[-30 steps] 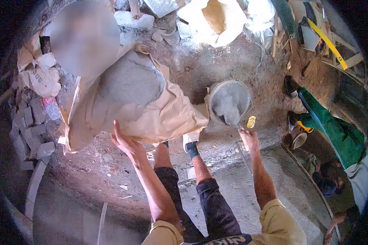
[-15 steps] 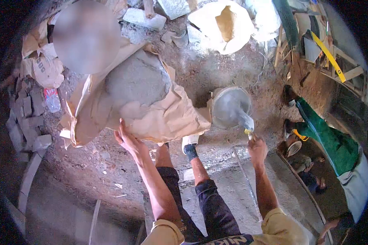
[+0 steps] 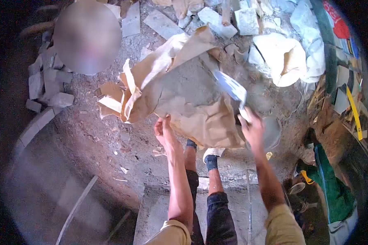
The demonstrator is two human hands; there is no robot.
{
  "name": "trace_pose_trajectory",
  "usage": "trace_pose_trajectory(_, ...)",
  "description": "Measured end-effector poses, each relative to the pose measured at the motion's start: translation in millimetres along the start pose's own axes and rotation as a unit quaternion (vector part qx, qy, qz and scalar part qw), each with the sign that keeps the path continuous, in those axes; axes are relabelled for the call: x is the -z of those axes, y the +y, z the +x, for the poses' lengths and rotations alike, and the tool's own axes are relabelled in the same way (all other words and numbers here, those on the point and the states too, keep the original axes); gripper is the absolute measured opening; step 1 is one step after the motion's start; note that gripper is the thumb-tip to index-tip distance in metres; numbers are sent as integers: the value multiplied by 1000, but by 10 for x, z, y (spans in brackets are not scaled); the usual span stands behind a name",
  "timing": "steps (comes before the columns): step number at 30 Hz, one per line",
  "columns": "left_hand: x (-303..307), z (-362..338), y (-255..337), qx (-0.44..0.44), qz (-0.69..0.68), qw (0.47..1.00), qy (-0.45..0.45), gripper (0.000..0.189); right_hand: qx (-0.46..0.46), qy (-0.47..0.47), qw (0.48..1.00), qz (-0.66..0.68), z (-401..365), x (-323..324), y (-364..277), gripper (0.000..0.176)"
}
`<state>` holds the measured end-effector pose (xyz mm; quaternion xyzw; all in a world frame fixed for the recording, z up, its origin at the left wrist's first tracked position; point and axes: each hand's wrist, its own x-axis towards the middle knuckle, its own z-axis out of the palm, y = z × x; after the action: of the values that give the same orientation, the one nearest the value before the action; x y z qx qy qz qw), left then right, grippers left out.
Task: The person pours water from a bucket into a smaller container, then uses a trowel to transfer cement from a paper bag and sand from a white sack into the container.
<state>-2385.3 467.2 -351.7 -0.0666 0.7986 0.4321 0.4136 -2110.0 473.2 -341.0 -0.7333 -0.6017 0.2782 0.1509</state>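
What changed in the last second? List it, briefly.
The right hand swung the trowel away from the bucket and leftward, over the grey cement in the paper sack. Nothing was let go. The left hand stays on the sack's near edge.

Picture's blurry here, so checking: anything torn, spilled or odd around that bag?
Yes. The paper bag is ripped wide open, its flaps ragged and splayed, baring the grey powder. The left hand touches its near edge; the right hand holds a trowel over it.
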Motion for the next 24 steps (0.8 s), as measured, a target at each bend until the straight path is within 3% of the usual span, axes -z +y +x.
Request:
trace_pose_trajectory(1, 6, -24, 56, 19, 29, 999, -13, 25, -10, -37, 999, -30, 220, -246, 53, 32)
trace_pose_trajectory(7, 12, -62, 124, 38, 49, 998, -5, 19, 112, -29, 991, -71, 1191, -1247, -167, 26)
trace_pose_trajectory(11, 44, -46, 127, 13, 34, 998, -47, 15, 96, -102, 988, -59, 1154, -1726, 18, 26)
trace_pose_trajectory(13, 63, -39, 117, 18, 41, 998, -39, 14, 35, -134, 990, -15, 1078, -1841, 98, 29)
trace_pose_trajectory(17, 16, -67, 168, 23, 33, 998, -39, 13, -13, -134, 991, -19, 911, -1865, 60, 23)
trace_pose_trajectory(19, -19, -70, 206, 14, 32, 998, -53, 12, 10, -209, 978, 29, 858, -1975, 147, 34)
trace_pose_trajectory(24, -40, -59, 179, 25, 46, 998, -47, 14, 41, -134, 988, 70, 760, -2141, 266, 35)
